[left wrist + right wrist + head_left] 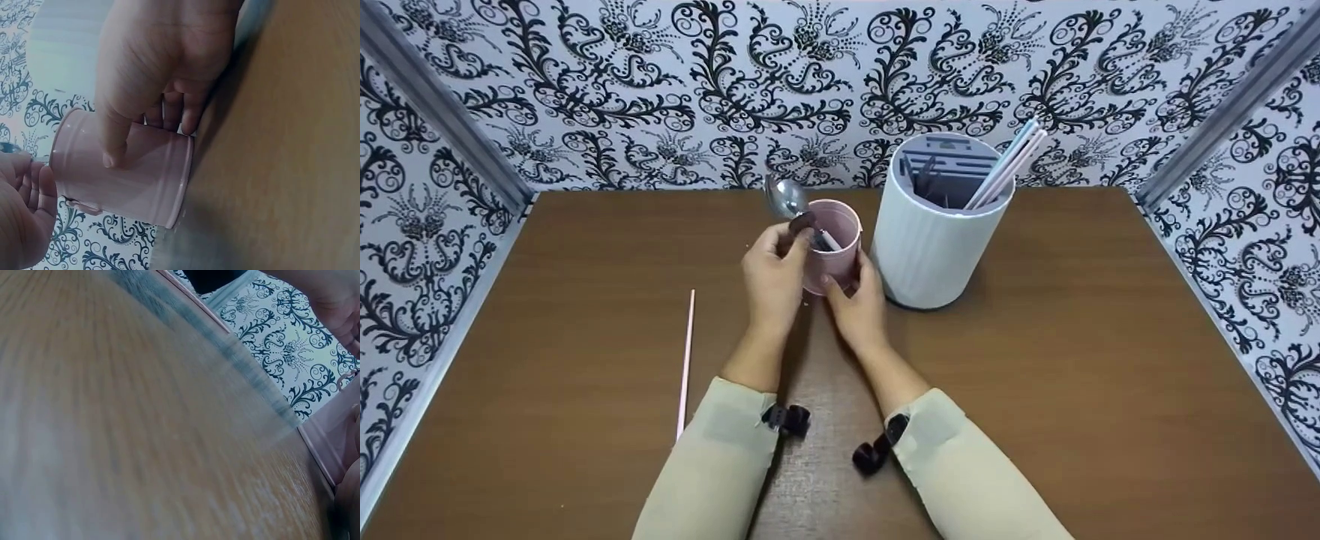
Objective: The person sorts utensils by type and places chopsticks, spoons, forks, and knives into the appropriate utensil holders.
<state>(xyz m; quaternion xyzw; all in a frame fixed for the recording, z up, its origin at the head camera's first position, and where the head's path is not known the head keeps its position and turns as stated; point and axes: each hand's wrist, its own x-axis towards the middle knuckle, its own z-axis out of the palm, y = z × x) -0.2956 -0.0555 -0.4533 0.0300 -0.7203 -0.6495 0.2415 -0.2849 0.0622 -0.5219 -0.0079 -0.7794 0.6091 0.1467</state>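
Note:
My left hand [772, 277] is above the rim of a pink cup [840, 262], its fingers pinching a metal spoon [786, 196] whose bowl points up. A small dark brown piece [802, 222] also shows at the fingertips; its kind is unclear. My right hand [859, 307] grips the cup's right side, thumb across the front in the left wrist view, where the cup [135, 174] stands upright on the table. Inside the cup lie a pale stick end [831, 240] and something grey, mostly hidden. In the right wrist view, the cup [332, 433] shows only at the edge.
Right of the cup stands a tall white holder [937, 247] with slots in its top. Light blue and pink sticks [1012, 161] lean out of it. A thin pink stick [686, 360] lies on the brown table [1110, 375] at left. Patterned walls [840, 90] enclose the table.

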